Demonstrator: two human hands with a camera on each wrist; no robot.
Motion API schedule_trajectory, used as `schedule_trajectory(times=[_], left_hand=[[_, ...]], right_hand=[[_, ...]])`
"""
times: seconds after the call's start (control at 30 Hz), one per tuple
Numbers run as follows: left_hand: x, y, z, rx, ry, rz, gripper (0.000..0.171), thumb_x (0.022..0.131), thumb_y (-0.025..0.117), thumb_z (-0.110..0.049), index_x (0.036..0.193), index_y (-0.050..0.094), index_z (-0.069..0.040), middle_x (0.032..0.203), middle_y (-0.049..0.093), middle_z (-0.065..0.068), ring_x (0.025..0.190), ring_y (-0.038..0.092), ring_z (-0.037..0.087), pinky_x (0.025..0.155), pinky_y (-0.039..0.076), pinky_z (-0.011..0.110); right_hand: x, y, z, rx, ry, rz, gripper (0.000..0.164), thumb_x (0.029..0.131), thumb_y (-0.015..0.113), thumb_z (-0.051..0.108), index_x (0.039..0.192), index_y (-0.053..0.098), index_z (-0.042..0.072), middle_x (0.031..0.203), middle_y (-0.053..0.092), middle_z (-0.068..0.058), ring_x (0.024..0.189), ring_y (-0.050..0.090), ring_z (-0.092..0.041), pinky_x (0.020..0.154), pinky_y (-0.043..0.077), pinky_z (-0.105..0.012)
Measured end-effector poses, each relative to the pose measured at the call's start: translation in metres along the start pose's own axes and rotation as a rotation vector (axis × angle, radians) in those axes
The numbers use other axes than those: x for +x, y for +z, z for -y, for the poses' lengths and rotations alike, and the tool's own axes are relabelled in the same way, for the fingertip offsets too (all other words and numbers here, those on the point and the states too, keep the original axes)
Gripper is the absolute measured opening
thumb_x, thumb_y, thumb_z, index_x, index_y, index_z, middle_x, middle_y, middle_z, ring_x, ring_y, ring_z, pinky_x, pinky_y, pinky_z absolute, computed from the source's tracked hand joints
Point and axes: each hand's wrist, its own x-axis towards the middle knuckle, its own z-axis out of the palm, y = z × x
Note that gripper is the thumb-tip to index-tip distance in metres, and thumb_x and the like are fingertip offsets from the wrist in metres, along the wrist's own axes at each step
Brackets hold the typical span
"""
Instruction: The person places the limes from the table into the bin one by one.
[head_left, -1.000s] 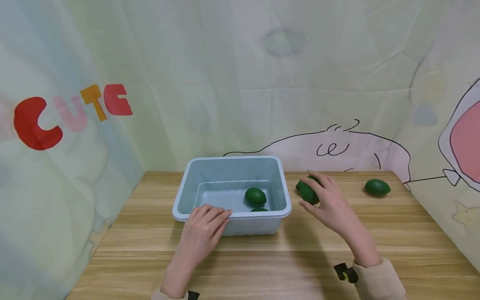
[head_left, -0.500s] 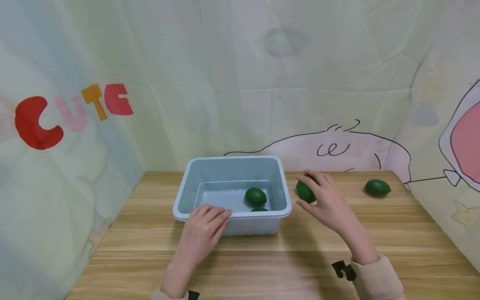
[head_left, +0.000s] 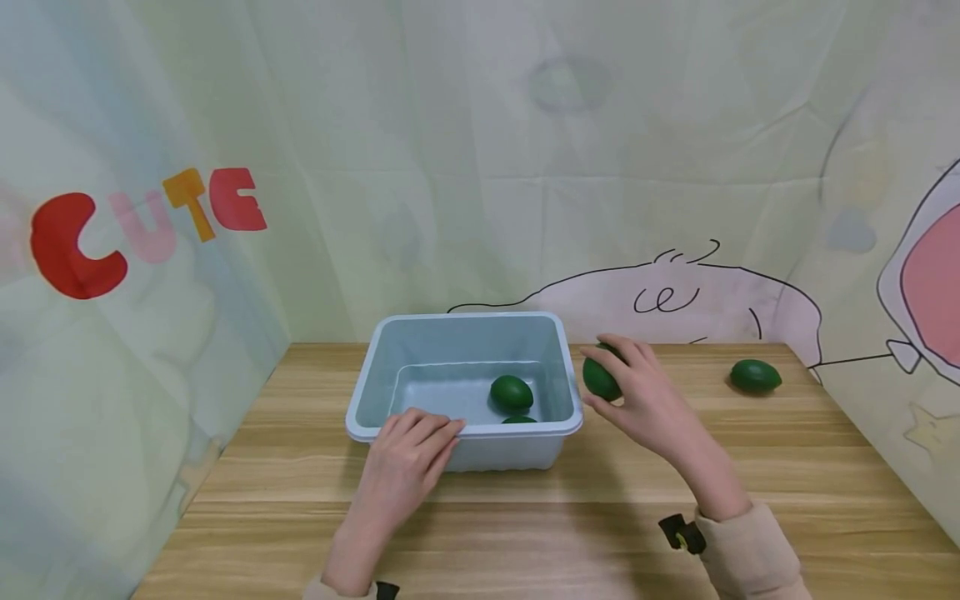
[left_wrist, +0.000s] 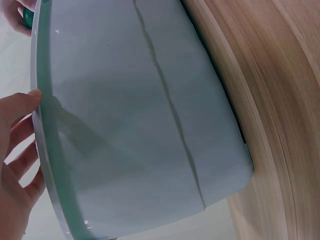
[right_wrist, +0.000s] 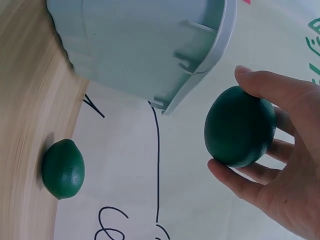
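Observation:
A pale blue plastic basin (head_left: 480,452) stands on the wooden table. My left hand (head_left: 408,458) holds its near rim, fingers over the edge; in the left wrist view the thumb (left_wrist: 33,95) lies at the rim's outer side. Two dark green limes lie inside: one lime (head_left: 512,393) shows fully, the other lime (head_left: 519,419) is mostly hidden by the front wall. To the right of the basin, my right hand (head_left: 645,400) grips another green lime (head_left: 600,377) between thumb and fingers, raised off the table. In the right wrist view this held lime (right_wrist: 239,127) is close to the basin's side.
One lime (head_left: 755,377) lies at the table's back right. The right wrist view shows a lime (right_wrist: 63,169) on the table; I cannot tell whether it is the same one. A printed cloth (head_left: 480,167) hangs behind the table (head_left: 510,542).
My right hand has moved left and slightly up with the lime, nearer the basin's right rim. The left hand and the basin have stayed in place.

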Motion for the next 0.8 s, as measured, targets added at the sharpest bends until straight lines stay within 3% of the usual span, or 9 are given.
schedule_trajectory(times=[0.8], left_hand=[[0.001,0.001,0.001,0.001,0.012,-0.014,0.024,0.078,0.074,-0.015,0.102,0.075,-0.014,0.091,0.071,-0.004,0.084,0.060,0.015,0.071,0.047,0.032]], right_hand=[[0.012,-0.001,0.016,0.003,-0.065,0.013,0.060,0.079,0.079,0.024,0.133,0.056,0.013,0.140,0.047,-0.017,0.123,0.044,-0.035,0.091,0.052,-0.049]])
